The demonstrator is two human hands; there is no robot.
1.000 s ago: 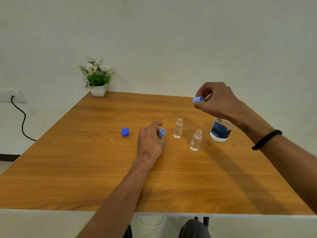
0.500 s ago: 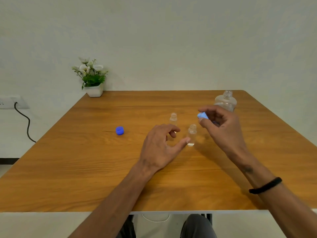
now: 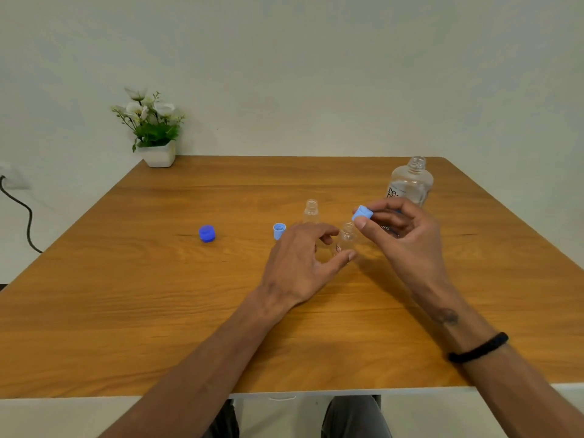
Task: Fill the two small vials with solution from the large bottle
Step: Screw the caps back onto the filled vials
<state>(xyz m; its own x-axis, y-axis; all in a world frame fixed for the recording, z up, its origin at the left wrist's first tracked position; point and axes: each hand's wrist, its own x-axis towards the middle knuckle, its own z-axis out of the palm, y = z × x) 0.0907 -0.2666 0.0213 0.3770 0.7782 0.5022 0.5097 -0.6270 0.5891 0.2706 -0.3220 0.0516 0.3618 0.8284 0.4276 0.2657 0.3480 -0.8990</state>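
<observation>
- A light blue cap (image 3: 362, 213) is pinched between thumb and fingertips of the right hand (image 3: 399, 240), just above and to the right of the near vial (image 3: 347, 240); it is judged to be held there for screwing onto that vial's open neck.
- The left hand (image 3: 301, 260) is spread open beside the near vial, the thumb tip low at its base and a curled finger near its shoulder. Whether the glass is actually touched cannot be told. The hand seems placed to steady the vial while it is capped.
- The far vial (image 3: 311, 211) stands upright and uncapped just behind the left hand's fingers. Its own cap (image 3: 279, 230) lies close by on the desk (image 3: 126, 295), to the left of the fingers, opening turned toward the camera.
- The bottle (image 3: 410, 183) stands uncapped at the back right, behind the right hand and well clear of the vials. A darker blue cap (image 3: 207, 233), probably the bottle's, rests apart to the left.
- How full either vial is cannot be told, the glass being clear.
- A potted plant (image 3: 153, 131) sits at the far left corner, and a cable (image 3: 25, 216) hangs at the wall; neither is in the way.
- The far vial, close behind the left fingers, could be knocked.
</observation>
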